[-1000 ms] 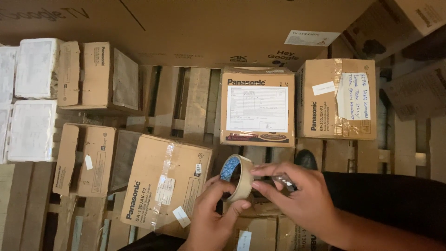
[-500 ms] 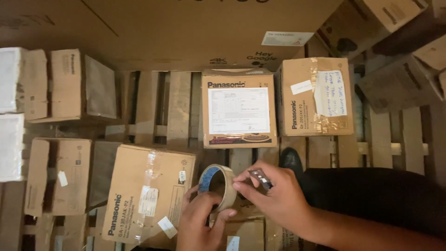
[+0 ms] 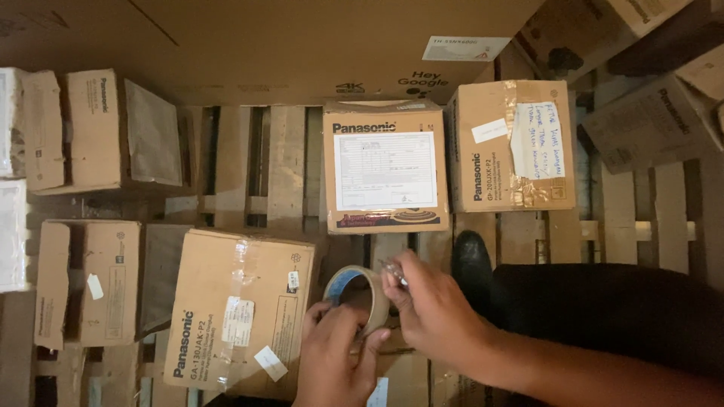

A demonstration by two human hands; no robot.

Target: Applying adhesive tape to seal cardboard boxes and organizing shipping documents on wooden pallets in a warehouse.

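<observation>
Since the earlier frame, our view slid a bit: both hands and the tape roll sat slightly lower and further left against the boxes, grip unchanged.

We had the tape roll point(image 3: 356, 297) near the bottom centre, upright on edge, blue inner core facing us. Our left hand point(image 3: 337, 363) cupped it from below, fingers curled around the lower rim. Our right hand point(image 3: 431, 311) pinched at the roll's upper right edge, thumb and forefinger narrow; a small shiny metallic thing point(image 3: 394, 270) showed between those fingertips, too blurred for us to tell what it was. We couldn't tell if a tape end was lifted.

Roll hovered above a gap between cartons, just right of the taped carton point(image 3: 240, 309) lying tilted at near left, clear tape strips and small white stickers on its top.

Further off, centre: a carton with a white printed sheet point(image 3: 385, 167) on top. Touching its right side, another carton with a handwritten paper label point(image 3: 510, 145) taped on. Left side: several more brown cartons point(image 3: 98, 130), some with flaps loose. All sat on a wooden pallet point(image 3: 287, 160), slats visible between them. A large flat cardboard sheet point(image 3: 264, 45) ran along the far edge.

Our dark trouser leg point(image 3: 603, 309) and black shoe point(image 3: 472, 260) were at near right, shoe on the slats just right of the roll.
</observation>
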